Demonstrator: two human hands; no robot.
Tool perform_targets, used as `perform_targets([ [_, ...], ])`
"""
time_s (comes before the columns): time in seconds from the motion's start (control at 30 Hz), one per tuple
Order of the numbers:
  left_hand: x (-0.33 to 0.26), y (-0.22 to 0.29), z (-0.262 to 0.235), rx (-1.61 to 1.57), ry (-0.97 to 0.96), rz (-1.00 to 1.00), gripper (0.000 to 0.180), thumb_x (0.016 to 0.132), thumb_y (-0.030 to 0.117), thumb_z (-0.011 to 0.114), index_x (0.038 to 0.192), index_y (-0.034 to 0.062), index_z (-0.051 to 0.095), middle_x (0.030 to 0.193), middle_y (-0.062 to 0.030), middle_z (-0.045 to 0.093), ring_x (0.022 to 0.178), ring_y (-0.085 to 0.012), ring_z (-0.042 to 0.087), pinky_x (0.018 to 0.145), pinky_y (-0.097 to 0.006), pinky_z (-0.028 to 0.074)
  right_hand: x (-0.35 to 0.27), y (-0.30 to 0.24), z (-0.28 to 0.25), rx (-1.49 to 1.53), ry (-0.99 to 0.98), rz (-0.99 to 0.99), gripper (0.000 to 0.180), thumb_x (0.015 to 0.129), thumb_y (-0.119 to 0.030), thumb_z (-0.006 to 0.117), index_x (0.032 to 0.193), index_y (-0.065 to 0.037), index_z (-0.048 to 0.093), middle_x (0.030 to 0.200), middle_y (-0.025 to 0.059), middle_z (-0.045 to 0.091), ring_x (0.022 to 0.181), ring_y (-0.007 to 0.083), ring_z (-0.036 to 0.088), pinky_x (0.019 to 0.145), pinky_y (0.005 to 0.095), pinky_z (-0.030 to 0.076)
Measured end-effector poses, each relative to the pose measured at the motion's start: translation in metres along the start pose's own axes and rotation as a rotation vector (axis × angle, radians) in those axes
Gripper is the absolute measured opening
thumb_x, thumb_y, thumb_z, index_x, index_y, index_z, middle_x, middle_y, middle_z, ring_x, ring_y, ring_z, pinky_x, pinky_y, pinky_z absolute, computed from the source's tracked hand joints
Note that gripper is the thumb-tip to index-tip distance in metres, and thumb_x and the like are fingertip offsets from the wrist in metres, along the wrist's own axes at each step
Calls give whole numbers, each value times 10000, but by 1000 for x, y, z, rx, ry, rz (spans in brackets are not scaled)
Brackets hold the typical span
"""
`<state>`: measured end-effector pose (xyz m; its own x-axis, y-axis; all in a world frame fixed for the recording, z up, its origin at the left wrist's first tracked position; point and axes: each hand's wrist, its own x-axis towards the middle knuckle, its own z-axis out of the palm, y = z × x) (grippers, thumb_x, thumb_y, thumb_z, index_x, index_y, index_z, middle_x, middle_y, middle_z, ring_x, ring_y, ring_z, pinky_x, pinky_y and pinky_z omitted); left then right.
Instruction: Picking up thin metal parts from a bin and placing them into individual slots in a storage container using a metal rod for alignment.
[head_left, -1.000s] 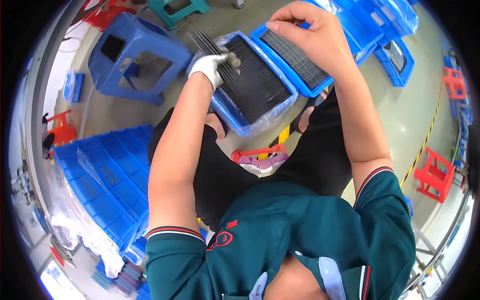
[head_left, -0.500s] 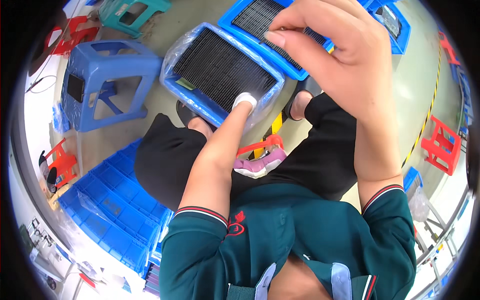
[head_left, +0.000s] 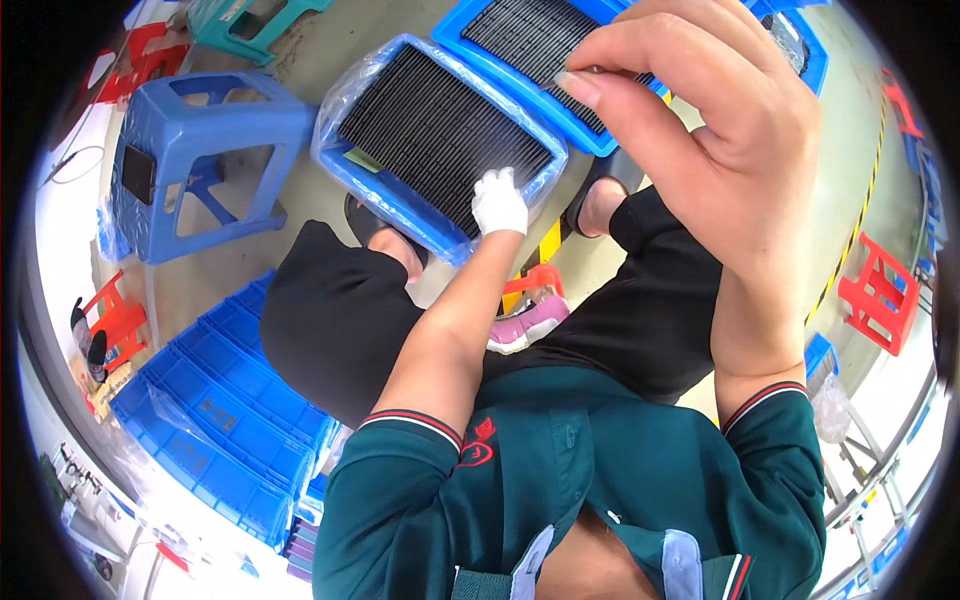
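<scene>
My left hand, in a white glove, is over the near right part of a blue crate lined with clear plastic. Closely packed rows of thin black parts fill this crate. The gloved fingers are curled in at the edge of the rows; what they hold, if anything, is hidden. Bare and raised close to the camera, my right hand pinches thumb against forefinger. A small dark piece shows between those fingertips, too small to name.
Behind stands a second blue crate with similar black rows. A blue stool is at the left, with stacked blue crates nearer me. A red stool stands at the right. A purple-and-white shoe-like item lies between my legs.
My left hand has drawn back toward me, showing more of the glove above the black rows. The right hand has shifted slightly right, still pinching.
</scene>
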<state>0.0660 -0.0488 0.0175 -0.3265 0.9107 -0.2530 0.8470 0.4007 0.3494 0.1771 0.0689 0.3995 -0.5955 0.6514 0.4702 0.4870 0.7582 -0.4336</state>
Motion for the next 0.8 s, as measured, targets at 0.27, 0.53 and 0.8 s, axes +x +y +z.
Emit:
perform_targets([
  [0.27,8,-51,1,-401,138,-1027,427,847,341,587,1098,4,659,1085,-227,667,988,-385,642,865,-437,514,-7,6,6,-146,-146,163,117,673,-43,743,750,-58,655,722,54,604,680,249,568,595,334,452],
  [0.53,52,-179,86,-1872,-68,-1028,951,781,717,574,1412,21,431,1490,-139,398,1318,-335,411,1109,-446,302,11,-23,-8,15,-83,78,103,684,-45,734,750,-61,656,715,55,595,680,249,567,592,338,452],
  [0.8,31,-156,89,-1804,-126,-1197,885,826,675,554,1395,6,448,1451,-141,449,1331,-303,412,1111,-403,317,9,-13,7,39,-44,-18,104,693,-59,738,756,-62,655,731,64,605,692,264,580,594,350,464],
])
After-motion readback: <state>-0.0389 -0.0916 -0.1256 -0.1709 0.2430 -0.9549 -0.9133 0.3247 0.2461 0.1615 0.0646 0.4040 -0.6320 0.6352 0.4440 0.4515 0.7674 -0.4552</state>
